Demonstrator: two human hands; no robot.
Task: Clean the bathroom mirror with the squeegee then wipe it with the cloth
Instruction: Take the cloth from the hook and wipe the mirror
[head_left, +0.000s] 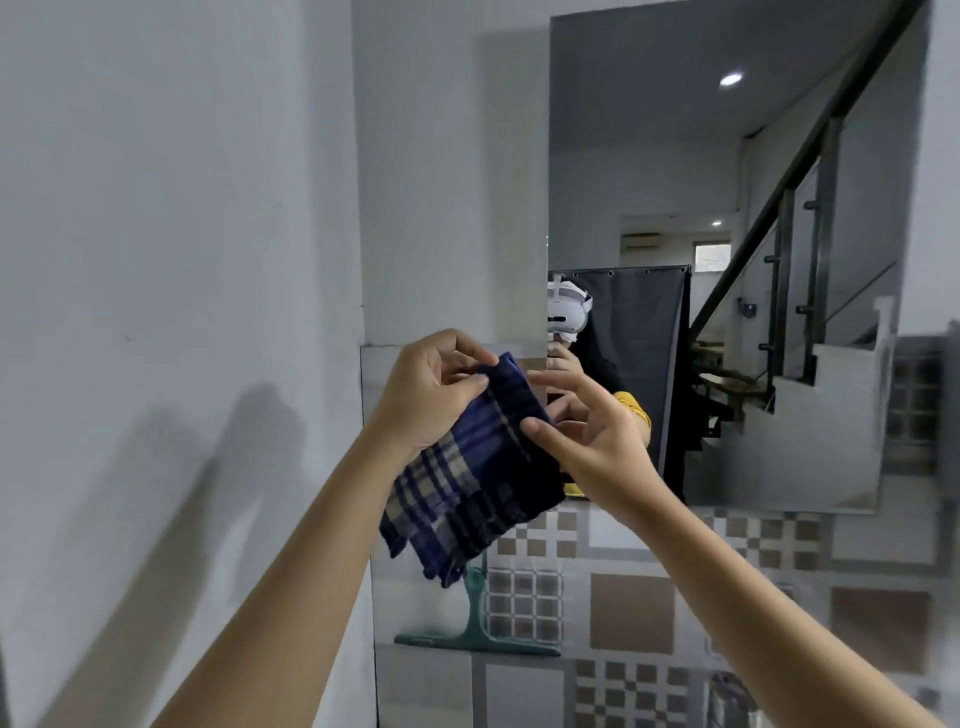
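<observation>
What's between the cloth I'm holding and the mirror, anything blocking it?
Nothing visible blocks it. The cloth is held up in the left hand and right hand, just before the mirror. The squeegee sits lower, against the tiled wall.

Both forearms are bare from wrist to the frame's lower edge, with no sleeves, watch or rings showing on the left hand (431, 395) or the right hand (592, 441). In the mirror (779, 156), the reflected person wears a white headset (567, 312) with a top strap, dark clothing and a yellow cuff (636, 410).
</observation>
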